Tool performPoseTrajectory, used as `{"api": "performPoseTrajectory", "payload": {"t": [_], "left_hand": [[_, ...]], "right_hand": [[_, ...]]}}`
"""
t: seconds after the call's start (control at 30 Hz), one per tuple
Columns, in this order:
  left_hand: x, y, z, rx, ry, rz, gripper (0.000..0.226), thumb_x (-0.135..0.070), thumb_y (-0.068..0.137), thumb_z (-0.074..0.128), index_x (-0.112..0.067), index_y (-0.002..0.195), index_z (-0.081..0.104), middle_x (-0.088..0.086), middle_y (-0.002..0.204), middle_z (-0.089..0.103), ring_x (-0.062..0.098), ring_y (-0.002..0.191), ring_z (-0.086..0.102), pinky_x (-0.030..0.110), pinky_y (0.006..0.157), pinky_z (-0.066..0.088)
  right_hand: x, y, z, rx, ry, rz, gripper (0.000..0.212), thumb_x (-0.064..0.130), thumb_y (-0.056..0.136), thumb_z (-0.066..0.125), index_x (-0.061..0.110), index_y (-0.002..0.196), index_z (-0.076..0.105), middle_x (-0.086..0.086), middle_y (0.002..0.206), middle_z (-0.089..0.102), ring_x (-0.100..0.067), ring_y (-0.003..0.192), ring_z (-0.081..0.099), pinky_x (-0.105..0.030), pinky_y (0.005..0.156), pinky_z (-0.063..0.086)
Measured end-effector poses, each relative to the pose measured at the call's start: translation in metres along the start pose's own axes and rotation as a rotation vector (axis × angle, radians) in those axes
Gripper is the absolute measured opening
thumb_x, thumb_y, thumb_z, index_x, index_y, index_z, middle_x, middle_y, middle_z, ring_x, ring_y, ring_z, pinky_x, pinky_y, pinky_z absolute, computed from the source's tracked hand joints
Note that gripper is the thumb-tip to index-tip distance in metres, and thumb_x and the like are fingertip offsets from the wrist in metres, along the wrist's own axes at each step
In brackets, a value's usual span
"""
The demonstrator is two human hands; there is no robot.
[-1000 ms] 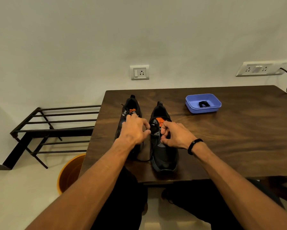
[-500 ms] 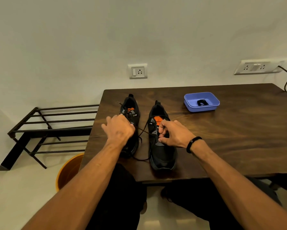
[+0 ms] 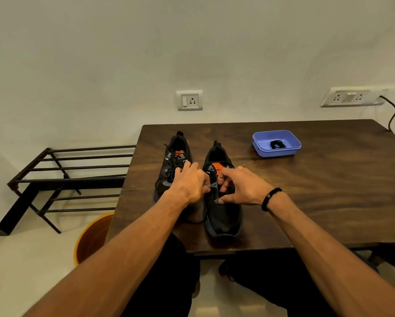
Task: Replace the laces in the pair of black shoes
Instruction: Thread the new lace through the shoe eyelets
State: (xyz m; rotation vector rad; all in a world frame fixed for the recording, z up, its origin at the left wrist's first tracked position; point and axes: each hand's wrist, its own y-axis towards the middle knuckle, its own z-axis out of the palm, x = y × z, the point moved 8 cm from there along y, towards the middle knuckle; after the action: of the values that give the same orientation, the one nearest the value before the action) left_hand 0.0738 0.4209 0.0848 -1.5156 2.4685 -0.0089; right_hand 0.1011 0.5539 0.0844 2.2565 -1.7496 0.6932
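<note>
Two black shoes with orange tongues stand side by side on the dark wooden table (image 3: 317, 191), toes toward me. The left shoe (image 3: 172, 161) is laced with a black lace. My left hand (image 3: 189, 183) sits between the shoes, fingers curled at the left eyelets of the right shoe (image 3: 224, 216); what it pinches is hidden. My right hand (image 3: 242, 185) is over the right shoe's throat, fingers curled and pinching at the lace area, thumb against the shoe's side. A coiled black lace (image 3: 277, 144) lies in the blue tray (image 3: 260, 148).
The blue tray stands at the back of the table, right of the shoes. A black metal rack (image 3: 61, 177) stands on the floor to the left. An orange bucket (image 3: 89, 239) sits below the table's left corner. A cable (image 3: 393, 113) hangs from the wall socket.
My left hand swung out left, drawing a lace from the right shoe, then came back to the right shoe's eyelets. My right hand stayed on that shoe.
</note>
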Motion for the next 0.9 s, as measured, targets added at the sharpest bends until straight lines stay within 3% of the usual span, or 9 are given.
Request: {"api": "performPoseTrajectory", "payload": {"t": [0.17, 0.33, 0.37, 0.47, 0.53, 0.6, 0.7, 0.8, 0.9], "left_hand": [[0.009, 0.002, -0.003, 0.006, 0.03, -0.05, 0.018, -0.045, 0.095, 0.068, -0.035, 0.108, 0.074, 0.001, 0.129, 0.051, 0.028, 0.13, 0.036, 0.05, 0.107, 0.032], [0.018, 0.001, -0.012, -0.15, -0.207, -0.086, 0.021, -0.033, 0.085, 0.081, -0.024, 0.091, 0.064, -0.003, 0.098, 0.062, 0.022, 0.105, 0.063, 0.041, 0.09, 0.053], [0.022, 0.0, -0.007, -0.093, -0.295, -0.132, 0.021, -0.035, 0.084, 0.083, -0.022, 0.087, 0.066, -0.002, 0.091, 0.067, 0.02, 0.095, 0.068, 0.039, 0.086, 0.056], [0.014, -0.015, 0.028, 0.355, -0.313, -0.188, 0.035, -0.05, 0.082, 0.082, -0.016, 0.088, 0.075, 0.003, 0.093, 0.074, 0.015, 0.083, 0.067, 0.032, 0.078, 0.058], [0.005, -0.023, 0.039, 0.466, -0.286, -0.158, 0.04, -0.053, 0.083, 0.08, -0.014, 0.089, 0.075, 0.004, 0.089, 0.074, 0.016, 0.08, 0.065, 0.03, 0.071, 0.054], [0.003, -0.023, 0.036, 0.416, -0.3, -0.149, 0.032, -0.046, 0.088, 0.078, -0.014, 0.094, 0.076, 0.002, 0.091, 0.073, 0.015, 0.083, 0.066, 0.024, 0.065, 0.05], [-0.004, -0.019, 0.03, 0.377, -0.39, -0.147, 0.022, -0.037, 0.093, 0.074, -0.015, 0.092, 0.076, 0.001, 0.089, 0.075, 0.013, 0.083, 0.068, 0.024, 0.069, 0.052], [-0.002, -0.017, 0.016, 0.257, -0.816, -0.276, 0.026, -0.031, 0.096, 0.071, -0.006, 0.092, 0.076, 0.012, 0.085, 0.078, 0.016, 0.067, 0.068, 0.025, 0.062, 0.054], [0.007, -0.018, 0.002, 0.077, -1.282, -0.348, 0.011, -0.009, 0.095, 0.071, -0.008, 0.085, 0.067, 0.016, 0.079, 0.075, 0.013, 0.056, 0.067, 0.023, 0.056, 0.056]], "right_hand": [[0.003, 0.001, 0.001, -0.001, -0.159, -0.074, 0.049, 0.048, 0.075, 0.088, 0.033, 0.106, 0.053, 0.015, 0.091, 0.063, -0.007, 0.093, 0.044, -0.031, 0.077, 0.045], [-0.003, -0.006, -0.014, -0.091, 0.022, -0.063, 0.055, 0.037, 0.074, 0.092, 0.025, 0.118, 0.062, 0.013, 0.102, 0.069, -0.004, 0.094, 0.061, -0.022, 0.079, 0.051], [-0.005, -0.007, -0.018, -0.13, 0.056, -0.047, 0.048, 0.032, 0.075, 0.092, 0.024, 0.115, 0.064, 0.012, 0.099, 0.069, -0.005, 0.089, 0.064, -0.025, 0.078, 0.055], [-0.007, -0.007, -0.026, -0.225, 0.099, -0.009, 0.021, 0.012, 0.085, 0.081, 0.021, 0.1, 0.069, 0.007, 0.086, 0.071, -0.008, 0.074, 0.067, -0.033, 0.073, 0.06], [-0.007, -0.004, -0.023, -0.202, 0.13, 0.031, 0.015, 0.007, 0.086, 0.076, 0.02, 0.091, 0.07, 0.005, 0.08, 0.072, -0.005, 0.069, 0.067, -0.03, 0.068, 0.059], [-0.007, -0.003, -0.015, -0.109, 0.208, 0.095, 0.014, 0.007, 0.086, 0.077, 0.019, 0.09, 0.071, 0.002, 0.08, 0.074, -0.003, 0.07, 0.069, -0.024, 0.068, 0.056], [-0.007, -0.006, 0.003, 0.082, 0.486, 0.198, 0.019, 0.0, 0.088, 0.077, 0.006, 0.104, 0.068, -0.01, 0.089, 0.079, -0.017, 0.082, 0.077, -0.032, 0.076, 0.062], [0.0, -0.01, 0.013, 0.186, 0.672, 0.232, 0.044, -0.003, 0.082, 0.082, 0.005, 0.118, 0.06, -0.012, 0.097, 0.079, -0.018, 0.09, 0.076, -0.044, 0.093, 0.061], [0.02, -0.009, 0.023, 0.256, 0.963, 0.209, 0.053, -0.002, 0.081, 0.083, 0.011, 0.122, 0.054, -0.012, 0.107, 0.077, -0.026, 0.106, 0.074, -0.043, 0.094, 0.06]]}}
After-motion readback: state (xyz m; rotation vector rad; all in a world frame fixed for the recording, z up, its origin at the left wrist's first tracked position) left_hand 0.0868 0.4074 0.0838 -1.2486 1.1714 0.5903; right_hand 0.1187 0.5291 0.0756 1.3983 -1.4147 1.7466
